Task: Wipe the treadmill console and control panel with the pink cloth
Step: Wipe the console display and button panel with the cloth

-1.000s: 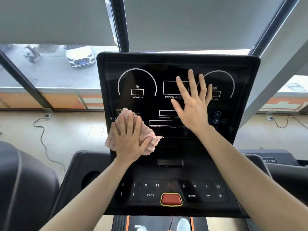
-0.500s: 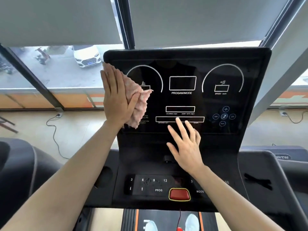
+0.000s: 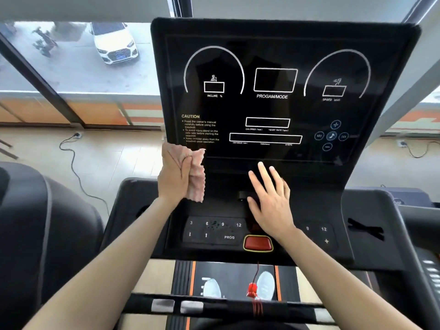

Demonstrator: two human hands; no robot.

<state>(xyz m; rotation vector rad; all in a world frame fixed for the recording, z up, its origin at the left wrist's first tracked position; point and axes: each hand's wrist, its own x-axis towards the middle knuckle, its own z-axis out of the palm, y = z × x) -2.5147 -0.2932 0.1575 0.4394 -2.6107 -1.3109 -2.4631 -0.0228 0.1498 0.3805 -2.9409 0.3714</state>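
We've got the cloth (image 3: 194, 173) bunched in our left hand (image 3: 173, 177), fingers clamped round it, right at the lower left corner of the console (image 3: 273, 39), just beside the caution text. Our right hand (image 3: 271, 203) is spread flat, fingers apart, holding nothing, hovering or resting over the ledge between console and panel (image 3: 214, 231); we can't tell if it touches. How much of the console glass is wiped? Hard to say: it looks dark and fairly clean, no obvious streaks. The panel below is another story: there are specks around the 6 and 9 keys, so that part looks untouched. We'd judge the panel, and the red button (image 3: 258, 242) area, is what's left.
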